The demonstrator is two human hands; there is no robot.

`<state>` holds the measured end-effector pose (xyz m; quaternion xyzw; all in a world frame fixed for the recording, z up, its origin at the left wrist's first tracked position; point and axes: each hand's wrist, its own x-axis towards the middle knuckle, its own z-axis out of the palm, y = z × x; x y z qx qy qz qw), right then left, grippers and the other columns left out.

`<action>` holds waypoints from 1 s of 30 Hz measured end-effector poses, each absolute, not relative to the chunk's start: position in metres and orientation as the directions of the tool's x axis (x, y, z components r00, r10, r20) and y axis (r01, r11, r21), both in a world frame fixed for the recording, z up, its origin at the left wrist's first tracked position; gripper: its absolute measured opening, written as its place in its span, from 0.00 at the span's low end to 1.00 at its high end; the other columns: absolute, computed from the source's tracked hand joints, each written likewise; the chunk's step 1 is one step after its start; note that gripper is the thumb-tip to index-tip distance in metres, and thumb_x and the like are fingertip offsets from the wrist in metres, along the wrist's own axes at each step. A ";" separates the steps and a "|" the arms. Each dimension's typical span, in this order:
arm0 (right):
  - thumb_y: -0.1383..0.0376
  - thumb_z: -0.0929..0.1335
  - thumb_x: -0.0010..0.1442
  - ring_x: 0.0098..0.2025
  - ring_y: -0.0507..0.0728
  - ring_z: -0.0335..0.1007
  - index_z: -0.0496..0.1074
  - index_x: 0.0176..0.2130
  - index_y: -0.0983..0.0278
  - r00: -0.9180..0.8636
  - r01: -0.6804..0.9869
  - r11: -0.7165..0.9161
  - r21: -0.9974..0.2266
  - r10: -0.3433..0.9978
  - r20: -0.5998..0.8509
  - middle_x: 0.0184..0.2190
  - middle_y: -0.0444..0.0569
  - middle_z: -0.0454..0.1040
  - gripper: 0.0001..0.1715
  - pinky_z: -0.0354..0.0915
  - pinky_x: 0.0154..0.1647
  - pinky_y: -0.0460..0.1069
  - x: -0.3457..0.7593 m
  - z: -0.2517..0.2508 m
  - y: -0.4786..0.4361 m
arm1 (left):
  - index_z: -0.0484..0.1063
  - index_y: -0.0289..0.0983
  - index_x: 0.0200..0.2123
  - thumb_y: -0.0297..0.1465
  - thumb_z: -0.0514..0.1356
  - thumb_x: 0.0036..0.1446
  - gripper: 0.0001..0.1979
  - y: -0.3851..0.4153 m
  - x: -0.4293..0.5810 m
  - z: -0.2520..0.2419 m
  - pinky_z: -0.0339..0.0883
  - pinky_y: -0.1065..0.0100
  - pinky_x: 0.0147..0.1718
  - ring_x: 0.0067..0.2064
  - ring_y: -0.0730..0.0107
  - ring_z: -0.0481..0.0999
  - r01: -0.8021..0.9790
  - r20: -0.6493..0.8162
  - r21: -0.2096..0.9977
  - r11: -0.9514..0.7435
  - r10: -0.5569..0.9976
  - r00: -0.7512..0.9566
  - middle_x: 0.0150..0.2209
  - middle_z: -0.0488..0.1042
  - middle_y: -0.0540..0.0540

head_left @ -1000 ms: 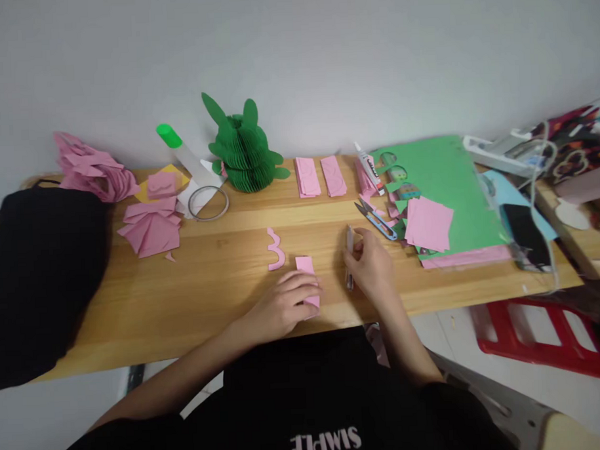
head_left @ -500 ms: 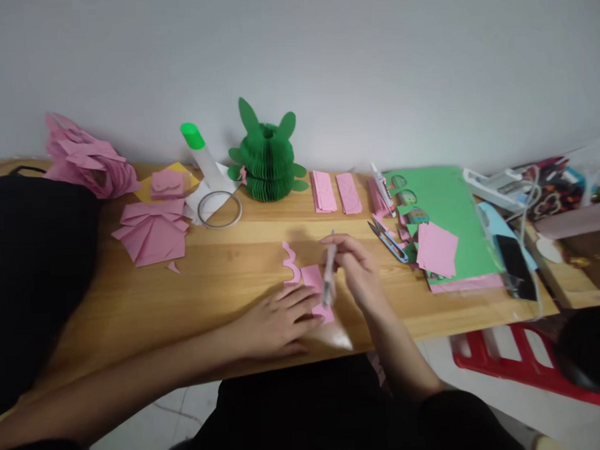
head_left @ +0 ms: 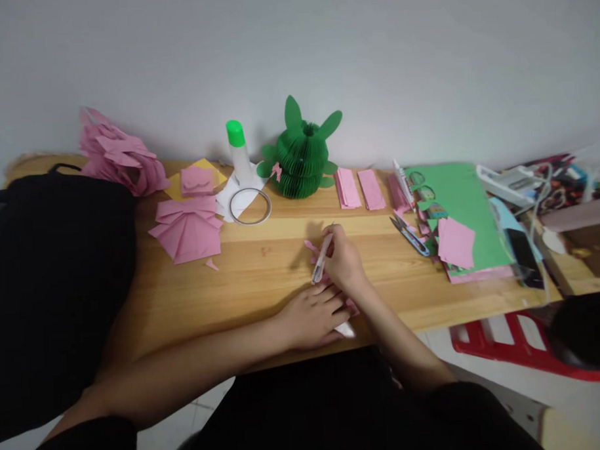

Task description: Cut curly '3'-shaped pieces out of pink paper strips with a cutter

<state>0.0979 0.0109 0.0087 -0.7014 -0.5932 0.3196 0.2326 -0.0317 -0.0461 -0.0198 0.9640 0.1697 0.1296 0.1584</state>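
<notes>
My left hand point(head_left: 316, 319) lies flat near the table's front edge with its fingers stretched out, over pink paper that it mostly hides. A bit of the pink paper point(head_left: 352, 307) shows past the fingertips, beside a small white piece point(head_left: 345, 329). Just above it, my right hand point(head_left: 343, 259) is closed around a slim pen point(head_left: 321, 258) with a pale clear barrel, slanting down to the left. A curvy pink paper strip point(head_left: 310, 246) lies left of the pen, partly hidden.
Behind stand a green honeycomb paper figure point(head_left: 302, 162) and a green-capped glue stick point(head_left: 239, 155), near a tape roll point(head_left: 251, 207). Folded pink paper point(head_left: 189, 232) lies left. Snips point(head_left: 409, 236), pink squares point(head_left: 457, 243) and green sheets point(head_left: 469, 199) lie right. A black bag point(head_left: 60, 273) fills the left.
The view has swung left, so things appear further right. My left hand now covers most of the pink paper. My right hand has come closer, with the pen tilted more to the left.
</notes>
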 end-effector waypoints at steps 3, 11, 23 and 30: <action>0.68 0.70 0.52 0.25 0.54 0.70 0.58 0.37 0.56 0.082 0.572 -0.128 -0.810 0.992 -0.099 0.22 0.35 0.68 0.17 0.61 0.27 0.46 0.095 0.007 0.010 | 0.70 0.42 0.60 0.46 0.58 0.66 0.23 -0.046 -0.033 -0.021 0.51 0.56 0.67 0.64 0.58 0.66 0.298 0.148 0.330 -0.896 0.361 0.921 0.59 0.74 0.46; 0.59 0.67 0.59 0.27 0.54 0.70 0.60 0.40 0.57 0.017 0.495 0.051 -0.867 0.998 0.068 0.25 0.37 0.69 0.12 0.63 0.30 0.47 0.122 0.006 0.007 | 0.67 0.42 0.62 0.46 0.56 0.67 0.25 -0.047 -0.038 -0.019 0.50 0.55 0.67 0.67 0.54 0.63 0.332 0.149 0.114 -0.936 0.346 0.926 0.64 0.68 0.42; 0.65 0.69 0.57 0.37 0.57 0.78 0.69 0.40 0.59 -0.183 0.319 0.143 -0.937 0.979 0.088 0.31 0.43 0.77 0.08 0.73 0.38 0.51 0.126 0.002 0.000 | 0.56 0.34 0.69 0.56 0.52 0.64 0.41 -0.097 -0.048 -0.018 0.55 0.47 0.65 0.71 0.42 0.55 0.755 0.094 0.084 -0.650 0.759 0.644 0.71 0.53 0.28; 0.65 0.69 0.56 0.28 0.54 0.78 0.66 0.42 0.59 -0.149 0.193 -0.031 -0.981 0.987 -0.060 0.27 0.39 0.72 0.12 0.72 0.21 0.45 0.109 -0.010 0.014 | 0.53 0.39 0.71 0.57 0.49 0.65 0.40 -0.094 -0.053 -0.020 0.50 0.47 0.67 0.73 0.43 0.50 0.727 0.068 0.128 -0.675 0.737 0.672 0.73 0.47 0.33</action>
